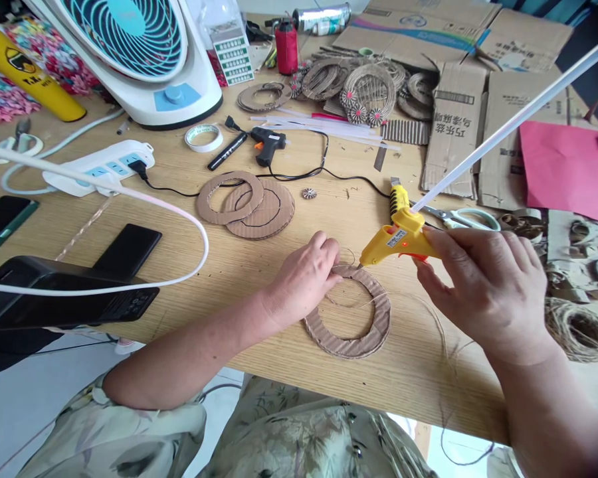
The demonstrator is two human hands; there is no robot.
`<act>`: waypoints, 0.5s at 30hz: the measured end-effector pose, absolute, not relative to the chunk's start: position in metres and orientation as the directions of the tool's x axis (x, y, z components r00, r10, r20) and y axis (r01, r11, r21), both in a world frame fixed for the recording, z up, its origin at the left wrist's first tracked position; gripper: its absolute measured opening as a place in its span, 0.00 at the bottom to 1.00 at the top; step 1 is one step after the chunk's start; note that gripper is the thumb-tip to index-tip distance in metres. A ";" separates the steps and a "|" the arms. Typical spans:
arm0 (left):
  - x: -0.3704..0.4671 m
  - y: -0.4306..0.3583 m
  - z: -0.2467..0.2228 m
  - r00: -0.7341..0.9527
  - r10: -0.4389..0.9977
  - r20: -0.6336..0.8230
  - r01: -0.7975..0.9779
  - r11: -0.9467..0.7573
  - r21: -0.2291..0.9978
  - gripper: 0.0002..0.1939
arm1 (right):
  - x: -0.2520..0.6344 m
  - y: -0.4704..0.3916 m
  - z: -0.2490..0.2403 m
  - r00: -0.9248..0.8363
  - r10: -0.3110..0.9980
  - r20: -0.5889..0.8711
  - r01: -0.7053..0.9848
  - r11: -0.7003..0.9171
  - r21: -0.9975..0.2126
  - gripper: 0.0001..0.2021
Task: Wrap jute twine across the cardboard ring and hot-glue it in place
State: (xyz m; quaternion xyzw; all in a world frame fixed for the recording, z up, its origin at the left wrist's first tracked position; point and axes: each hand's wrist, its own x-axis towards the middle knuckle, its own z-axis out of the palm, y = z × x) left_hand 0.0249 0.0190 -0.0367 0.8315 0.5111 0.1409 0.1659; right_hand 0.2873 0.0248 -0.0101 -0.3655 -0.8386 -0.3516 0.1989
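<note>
The left hand (313,273) pinches thin twine at the upper left edge of the corrugated cardboard ring (346,348), which lies flat on the wooden desk (179,338). The right hand (483,285), fingers curled, grips the yellow glue gun (396,240), its nozzle angled down to the ring's top.

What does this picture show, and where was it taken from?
There is no robot: these are a person's bare hands, seen by a camera worn on the head, looking forward and down. This is the only view.

The left hand appears to pinch thin twine at the far edge of a cardboard ring. The right hand holds a yellow glue gun, tip by that edge.

Around them on the wooden table are a black glue gun, a fan and a twine coil.
</note>
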 end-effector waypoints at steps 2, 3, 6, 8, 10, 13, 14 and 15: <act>0.025 0.019 -0.037 0.438 0.897 0.064 0.804 -0.423 0.419 0.15 | 0.288 0.025 -0.010 -0.655 0.468 0.594 0.752 0.484 0.447 0.24; 0.025 0.019 -0.037 0.439 0.897 0.062 0.804 -0.423 0.418 0.15 | 0.288 0.025 -0.011 -0.650 0.472 0.596 0.756 0.482 0.443 0.24; 0.026 0.019 -0.035 0.437 0.898 0.047 0.809 -0.415 0.417 0.15 | 0.286 0.024 -0.014 -0.624 0.504 0.598 0.777 0.480 0.407 0.24; 0.026 0.019 -0.034 0.433 0.901 0.035 0.812 -0.407 0.419 0.15 | 0.286 0.023 -0.015 -0.618 0.520 0.590 0.782 0.486 0.390 0.24; 0.026 0.019 -0.034 0.434 0.900 0.039 0.810 -0.409 0.420 0.15 | 0.287 0.023 -0.015 -0.624 0.518 0.585 0.777 0.492 0.393 0.24; 0.026 0.019 -0.035 0.442 0.895 0.058 0.804 -0.424 0.417 0.15 | 0.289 0.023 -0.014 -0.624 0.511 0.591 0.777 0.488 0.398 0.23; 0.026 0.019 -0.035 0.442 0.895 0.060 0.803 -0.425 0.417 0.15 | 0.289 0.023 -0.014 -0.621 0.512 0.594 0.779 0.484 0.398 0.23; 0.026 0.019 -0.035 0.441 0.895 0.058 0.804 -0.423 0.417 0.15 | 0.289 0.023 -0.013 -0.618 0.513 0.596 0.782 0.480 0.397 0.23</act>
